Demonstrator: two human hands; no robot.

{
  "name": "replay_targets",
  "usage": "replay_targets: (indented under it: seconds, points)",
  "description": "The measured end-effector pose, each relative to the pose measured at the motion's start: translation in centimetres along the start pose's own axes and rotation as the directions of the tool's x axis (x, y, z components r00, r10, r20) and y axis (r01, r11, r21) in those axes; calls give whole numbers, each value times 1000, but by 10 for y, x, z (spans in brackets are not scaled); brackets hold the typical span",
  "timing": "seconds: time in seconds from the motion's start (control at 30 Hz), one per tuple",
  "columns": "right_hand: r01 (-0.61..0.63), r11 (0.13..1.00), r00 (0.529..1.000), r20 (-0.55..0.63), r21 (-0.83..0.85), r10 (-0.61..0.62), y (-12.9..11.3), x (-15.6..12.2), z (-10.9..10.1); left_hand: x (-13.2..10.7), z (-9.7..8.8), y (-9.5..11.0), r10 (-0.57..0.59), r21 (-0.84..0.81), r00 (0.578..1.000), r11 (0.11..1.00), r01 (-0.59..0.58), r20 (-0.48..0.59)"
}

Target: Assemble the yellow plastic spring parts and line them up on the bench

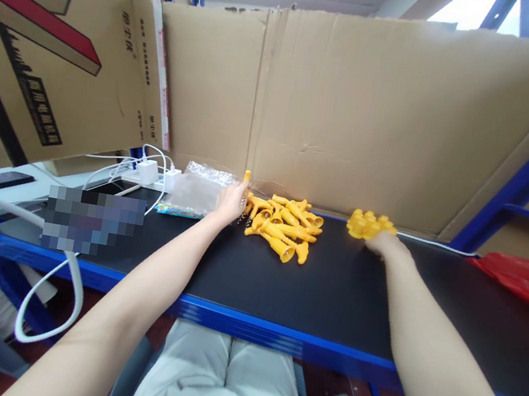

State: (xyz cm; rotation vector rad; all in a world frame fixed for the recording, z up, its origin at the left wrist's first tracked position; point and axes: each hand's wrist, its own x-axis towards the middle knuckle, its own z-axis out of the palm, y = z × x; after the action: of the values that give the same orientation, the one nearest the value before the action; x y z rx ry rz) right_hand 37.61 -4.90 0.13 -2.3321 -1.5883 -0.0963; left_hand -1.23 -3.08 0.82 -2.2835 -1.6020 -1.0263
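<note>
My left hand [231, 202] is closed around a yellow plastic piece [247, 175], whose end sticks up above the fingers. Right beside that hand lies a loose pile of yellow plastic parts [285, 222], some with hollow cone-shaped ends and some with forked or hooked ends. Small dark metal-looking bits show at the pile's left edge, too small to name. Farther right, my right hand [382, 243] grips the near edge of a yellow cluster of round cup-like shapes [366, 224]; its fingertips are mostly hidden.
A clear plastic bag [197, 190] lies left of the pile, near white chargers [148, 172] and cables. A red plastic bag [526, 286] sits at the right end of the black tabletop [328, 303]. Cardboard [361, 106] walls the back; a blue metal rail [247, 330] edges the front.
</note>
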Motion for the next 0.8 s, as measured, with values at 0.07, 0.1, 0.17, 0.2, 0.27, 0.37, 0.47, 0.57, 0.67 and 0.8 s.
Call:
replay_targets:
  seconds: [0.07,0.1,0.17,0.2,0.27,0.37,0.47,0.57,0.67,0.8]
  points:
    - [85,995,996,11,-56,-84,-12,1,-3,-1,0,-1,16,15,1000,1000,-16,19]
    - [91,993,996,10,-80,-91,-18,1,-5,-1,0,-1,22,18,999,1000,-23,28]
    - [99,990,995,-24,-104,-102,-31,-1,-9,-2,1,0,39,11,998,999,-39,50]
    - [109,988,992,-47,-105,-115,-37,-4,-11,-2,2,0,50,3,996,999,-50,67]
    - [141,986,987,-60,-92,-147,-51,-12,-15,-2,5,1,70,-11,991,998,-70,110]
    - [183,980,981,75,-79,-177,-75,-30,-24,-2,13,-1,92,-19,980,996,-90,179]
    - [321,943,947,39,-90,-319,-99,-51,-33,0,21,-7,97,-11,970,995,-97,224]
    - [514,857,856,-47,-40,-515,-120,-70,-39,2,25,-11,106,-7,962,994,-108,252]
    - [678,729,735,-79,87,-674,-135,-84,-36,2,26,-10,87,6,965,996,-92,248]
    - [791,578,602,-83,200,-794,-147,-93,-18,-1,27,-6,78,51,976,995,-90,203]
